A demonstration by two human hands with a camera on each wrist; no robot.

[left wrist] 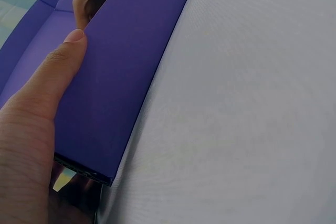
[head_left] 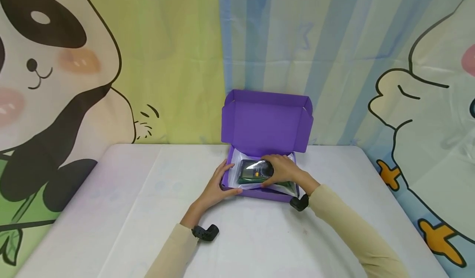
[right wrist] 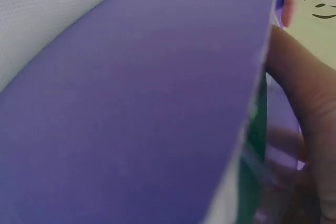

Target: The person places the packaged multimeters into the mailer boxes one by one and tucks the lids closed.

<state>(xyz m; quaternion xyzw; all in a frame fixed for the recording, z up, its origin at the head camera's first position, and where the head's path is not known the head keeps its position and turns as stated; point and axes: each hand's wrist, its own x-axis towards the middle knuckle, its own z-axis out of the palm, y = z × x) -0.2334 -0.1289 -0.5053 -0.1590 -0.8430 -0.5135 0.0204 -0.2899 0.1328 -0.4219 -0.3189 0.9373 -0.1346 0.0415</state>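
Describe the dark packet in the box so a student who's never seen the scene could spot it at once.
On the white table stands an open purple box with its lid raised. Inside, held by the right hand, is the packet. Its glossy dark top, with a small orange mark, sets it apart from the pale wrapping beside it.

Raised lid blocks the box from behind; front approach free.

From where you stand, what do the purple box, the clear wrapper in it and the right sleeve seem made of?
The box looks like matte cardboard, judging by its folded flaps. The wrapper seems glossy, clear plastic: light glints off it and a dark item shows through, though film or stiffer plastic is unclear. The right sleeve is probably dull cloth, going by its creases.
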